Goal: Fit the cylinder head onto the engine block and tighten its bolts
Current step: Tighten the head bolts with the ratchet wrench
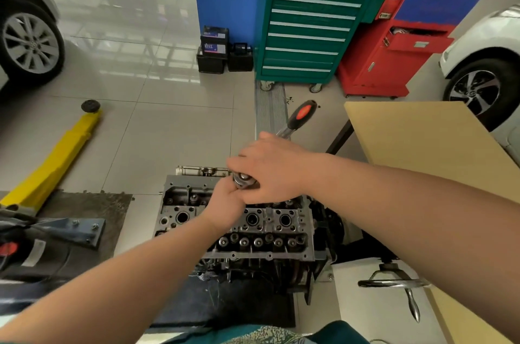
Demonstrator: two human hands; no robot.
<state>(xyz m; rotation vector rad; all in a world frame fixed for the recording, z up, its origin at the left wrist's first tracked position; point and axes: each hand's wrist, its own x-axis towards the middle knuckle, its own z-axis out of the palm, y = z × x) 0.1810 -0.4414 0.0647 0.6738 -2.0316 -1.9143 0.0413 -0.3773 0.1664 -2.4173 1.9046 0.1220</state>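
The right hand [270, 167] lies over the round head of the ratchet [244, 180], its fingers [239, 160] fairly straight and pressing down on the head, not wrapped round it. The left hand [226, 203] comes up from below with its fingers curled round the part under the ratchet head, probably the extension or socket, which they hide. The ratchet's handle [301, 114] runs up and away to the right, past the right hand, with neither hand on it. So the long axis lies away from the person, and the right hand is the nearer to the grip; a swing would probably need that hand to slide outward along it. The cylinder head [253, 224] sits on the block [264, 273] directly beneath both hands, on a stand on the floor.
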